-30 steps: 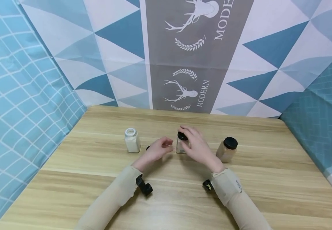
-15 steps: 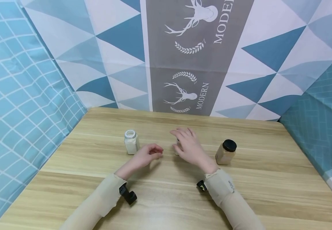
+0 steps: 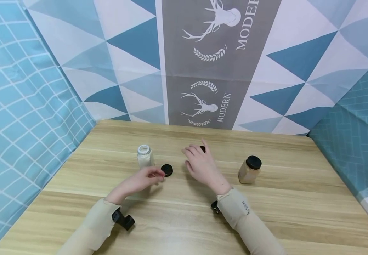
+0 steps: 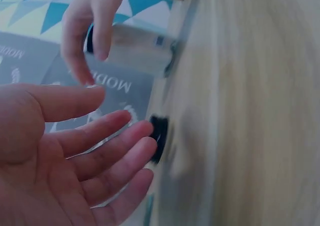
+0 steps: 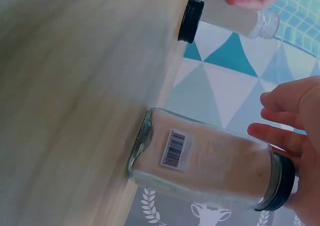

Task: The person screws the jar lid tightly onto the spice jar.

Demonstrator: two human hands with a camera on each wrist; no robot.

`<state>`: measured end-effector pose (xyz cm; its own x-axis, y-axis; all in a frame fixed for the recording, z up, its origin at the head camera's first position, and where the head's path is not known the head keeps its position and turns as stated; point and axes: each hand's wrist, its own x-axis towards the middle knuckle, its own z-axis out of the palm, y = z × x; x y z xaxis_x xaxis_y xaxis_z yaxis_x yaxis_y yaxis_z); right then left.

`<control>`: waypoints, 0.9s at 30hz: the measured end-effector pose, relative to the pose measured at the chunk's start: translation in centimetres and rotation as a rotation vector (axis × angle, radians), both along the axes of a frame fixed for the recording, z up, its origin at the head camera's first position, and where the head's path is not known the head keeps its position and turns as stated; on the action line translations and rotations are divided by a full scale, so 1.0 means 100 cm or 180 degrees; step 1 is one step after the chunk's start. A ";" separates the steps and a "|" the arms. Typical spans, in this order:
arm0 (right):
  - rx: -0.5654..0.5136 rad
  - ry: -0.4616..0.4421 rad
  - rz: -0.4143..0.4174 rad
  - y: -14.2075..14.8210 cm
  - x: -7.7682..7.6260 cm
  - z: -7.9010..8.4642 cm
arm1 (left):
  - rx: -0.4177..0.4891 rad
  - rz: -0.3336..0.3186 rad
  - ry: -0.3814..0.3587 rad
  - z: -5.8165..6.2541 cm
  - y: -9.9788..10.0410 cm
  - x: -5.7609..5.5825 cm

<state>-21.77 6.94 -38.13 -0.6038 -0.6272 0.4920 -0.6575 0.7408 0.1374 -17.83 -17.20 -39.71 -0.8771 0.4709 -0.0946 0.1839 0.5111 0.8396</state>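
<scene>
In the head view my left hand (image 3: 139,181) hovers with loosely bent fingers in front of an open glass jar (image 3: 145,161) of white powder. Its fingertips are close beside a loose black lid (image 3: 167,170) lying on the table; the left wrist view shows the palm holding nothing. My right hand (image 3: 201,167) is at the top of a second glass jar (image 5: 210,158), upright, filled with pale powder and capped by a black lid (image 5: 282,181). The right fingers extend past that lid without curling round it; whether the palm touches it I cannot tell.
A third capped jar (image 3: 249,171) of tan powder stands to the right on the wooden table (image 3: 184,226). Patterned cloth (image 3: 199,63) hangs behind the table's back edge, with blue cloth at both sides.
My left hand has moved left and nearer, away from the middle jar, and the loose lid shows fully. The right hand has shifted slightly left, its fingers off the middle jar's lid.
</scene>
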 end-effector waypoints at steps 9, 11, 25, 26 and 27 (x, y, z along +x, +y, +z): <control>-0.0098 -0.0099 0.0294 -0.010 0.003 0.002 | -0.0447 0.0157 -0.0121 0.015 -0.039 -0.005; -0.0186 -0.0159 0.0341 -0.012 0.004 0.005 | -0.0543 0.0271 -0.0147 0.017 -0.045 -0.006; -0.0614 -0.1373 0.0676 -0.033 0.008 0.013 | -0.0673 0.0856 -0.0207 0.012 -0.060 -0.014; -0.0673 -0.1488 0.0679 -0.034 0.008 0.013 | -0.0635 0.0865 -0.0214 0.010 -0.061 -0.016; -0.0706 -0.1597 0.0668 -0.035 0.008 0.013 | -0.0574 0.0841 -0.0214 0.008 -0.062 -0.018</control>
